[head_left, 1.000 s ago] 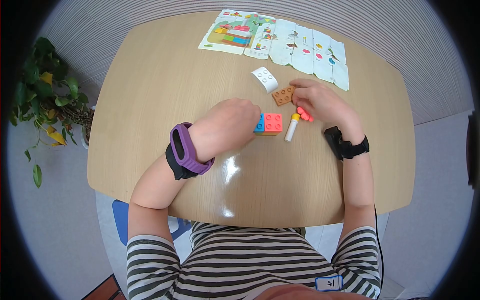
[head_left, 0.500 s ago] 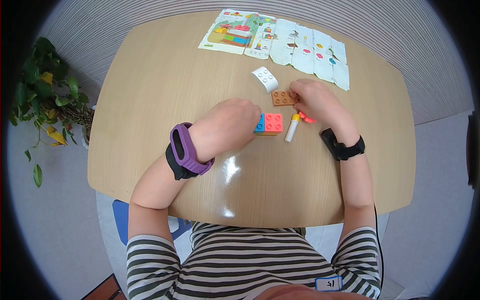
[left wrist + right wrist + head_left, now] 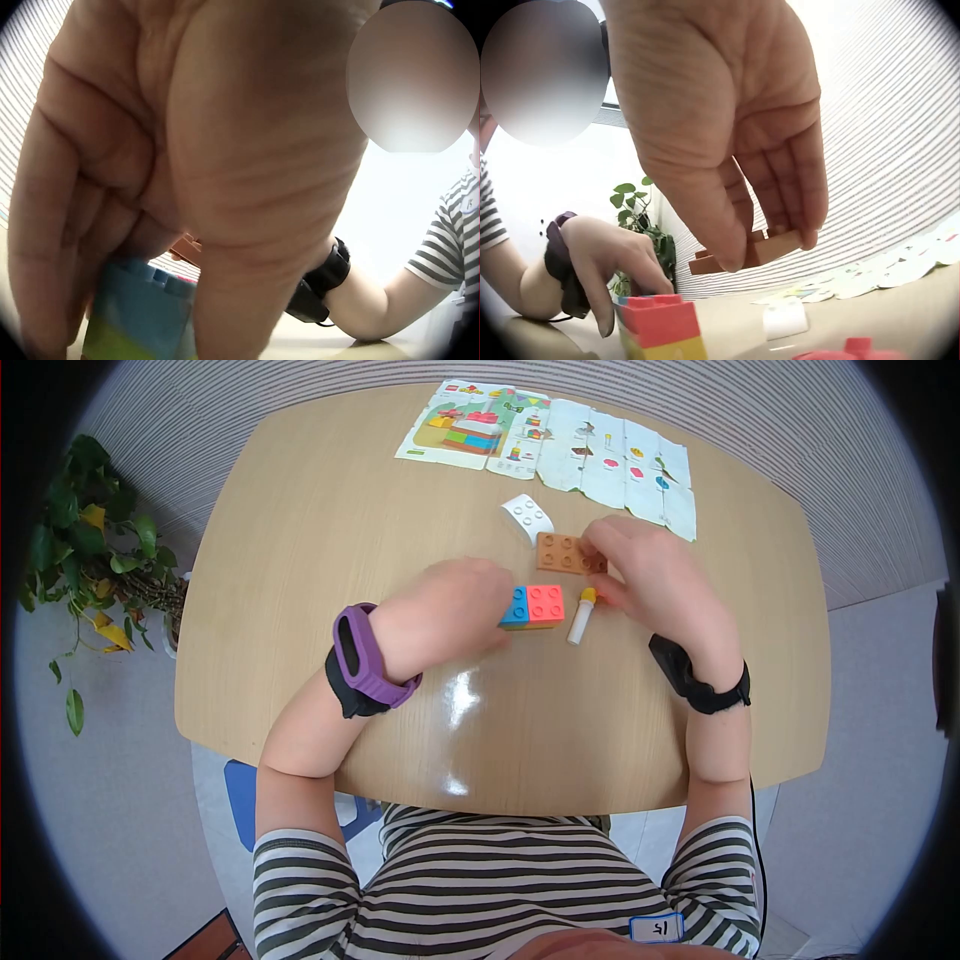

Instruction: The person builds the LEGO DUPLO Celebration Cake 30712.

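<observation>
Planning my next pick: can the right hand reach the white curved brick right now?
Probably not yet: the right hand has its grip on the brown plate, which also sits between it and the white curved brick. Nothing else seems to block it.

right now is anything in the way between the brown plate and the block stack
Nothing visible stands on the direct line from the brown plate, pinched in the right grip, to the block stack. The left grip overhangs the stack's blue end, and the candle piece is beside the stack, off that line.
</observation>
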A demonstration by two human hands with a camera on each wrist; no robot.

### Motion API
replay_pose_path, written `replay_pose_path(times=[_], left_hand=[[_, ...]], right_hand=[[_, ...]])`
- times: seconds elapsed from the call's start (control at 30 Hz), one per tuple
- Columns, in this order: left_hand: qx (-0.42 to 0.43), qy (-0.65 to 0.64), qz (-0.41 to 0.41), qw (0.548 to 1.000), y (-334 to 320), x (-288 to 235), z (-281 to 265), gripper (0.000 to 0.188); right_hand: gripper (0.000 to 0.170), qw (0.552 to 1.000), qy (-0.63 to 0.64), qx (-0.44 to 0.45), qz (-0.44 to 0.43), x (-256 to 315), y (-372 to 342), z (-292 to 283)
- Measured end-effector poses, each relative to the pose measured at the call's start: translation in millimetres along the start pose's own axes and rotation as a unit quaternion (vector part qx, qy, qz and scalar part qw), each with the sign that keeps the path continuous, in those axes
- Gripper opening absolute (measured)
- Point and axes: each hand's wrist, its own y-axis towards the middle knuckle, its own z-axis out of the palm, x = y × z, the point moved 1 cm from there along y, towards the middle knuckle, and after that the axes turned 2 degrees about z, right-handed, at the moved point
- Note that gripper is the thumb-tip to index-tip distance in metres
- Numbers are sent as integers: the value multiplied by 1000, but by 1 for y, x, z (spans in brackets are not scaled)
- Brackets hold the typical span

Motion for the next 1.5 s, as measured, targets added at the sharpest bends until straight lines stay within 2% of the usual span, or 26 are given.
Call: replay_pose_path(times=[0.13,0.23,0.43,0.53,1.5], left_hand=[[-26,-10,-37,999,-8,-2,-20,38],[-69,-23,-14,997,-12,-2,-24,40],[-52,-6,-3,999,-10,-6,-19,31],[-69,-4,1,998,-10,-5,-17,28],[-51,10,8,999,-10,-5,-15,27]], right_hand=[[19,999,23,0,-42,19,-3,2],[19,998,29,26,-46,26,-3,7],[19,997,34,44,-50,29,-2,12],[19,997,41,48,-54,29,-2,13],[21,995,54,72,-34,23,-2,15]])
